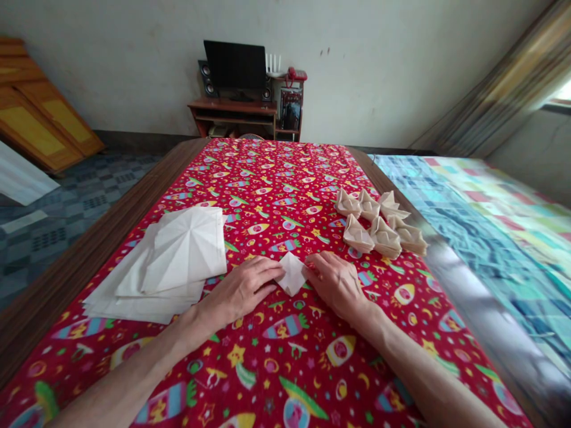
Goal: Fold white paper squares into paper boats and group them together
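Observation:
A small white paper (292,274), folded into a diamond shape, lies flat on the red patterned cloth between my hands. My left hand (250,284) pinches its left corner, thumb and fingers pressed together. On the opposite corner, my right hand (336,282) has its fingertips closed in the same way. To the left rests a stack of white paper sheets (178,255), the top one marked with creases that fan out from a point. Several folded beige paper shapes (358,233) with pointed tips stand in two rows beyond my right hand.
The red cloth (285,202) covers most of a dark wooden table (147,190). Against the far wall a desk (236,107) carries a monitor (235,65), speakers and a red telephone (297,75). A bed with a checked cover (491,220) adjoins the right side; a wooden cabinet (49,113) stands left.

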`<state>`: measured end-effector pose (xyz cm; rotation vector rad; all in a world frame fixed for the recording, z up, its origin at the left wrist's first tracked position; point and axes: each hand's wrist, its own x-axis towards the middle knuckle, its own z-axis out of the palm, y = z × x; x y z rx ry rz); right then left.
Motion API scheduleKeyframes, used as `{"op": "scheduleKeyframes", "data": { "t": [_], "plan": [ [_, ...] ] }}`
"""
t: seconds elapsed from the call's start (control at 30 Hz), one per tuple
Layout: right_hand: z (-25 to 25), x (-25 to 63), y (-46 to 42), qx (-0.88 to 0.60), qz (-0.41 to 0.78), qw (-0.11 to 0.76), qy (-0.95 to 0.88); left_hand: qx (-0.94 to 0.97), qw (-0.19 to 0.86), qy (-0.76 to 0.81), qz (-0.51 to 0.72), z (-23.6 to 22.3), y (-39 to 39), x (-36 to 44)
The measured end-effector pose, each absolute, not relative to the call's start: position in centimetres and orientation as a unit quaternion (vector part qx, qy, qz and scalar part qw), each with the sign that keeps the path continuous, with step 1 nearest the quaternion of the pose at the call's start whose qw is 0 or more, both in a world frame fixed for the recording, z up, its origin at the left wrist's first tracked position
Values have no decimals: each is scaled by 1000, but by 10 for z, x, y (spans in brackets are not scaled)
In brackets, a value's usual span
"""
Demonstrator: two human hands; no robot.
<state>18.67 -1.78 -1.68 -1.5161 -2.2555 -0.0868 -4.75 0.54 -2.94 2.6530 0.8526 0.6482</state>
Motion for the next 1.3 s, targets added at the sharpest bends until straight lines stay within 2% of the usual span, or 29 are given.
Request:
{"op": "scheduleKeyframes", "data": {
  "t": [0.2, 0.47, 0.8, 1.03, 1.13, 1.3],
  "plan": [
    [-18, 198, -25, -373, 8, 215, -903, 949, 39, 263, 169, -17, 3, -43],
    [-17, 194, -25, -373, 4, 201, -906, 961, -30, 248, 120, -14, -1, -44],
    [-23, 199, -25, -375, 43, 239, -895, 966, 65, 223, 115, -17, 2, -42],
    [-15, 196, -23, -366, 8, 201, -909, 930, 110, 266, 228, -30, 9, -46],
    [-13, 196, -19, -359, 4, 191, -913, 939, 67, 268, 204, -27, 7, -44],
    [-20, 199, -15, -344, 11, 226, -911, 955, -36, 251, 152, -18, 5, -41]
  ]
}}
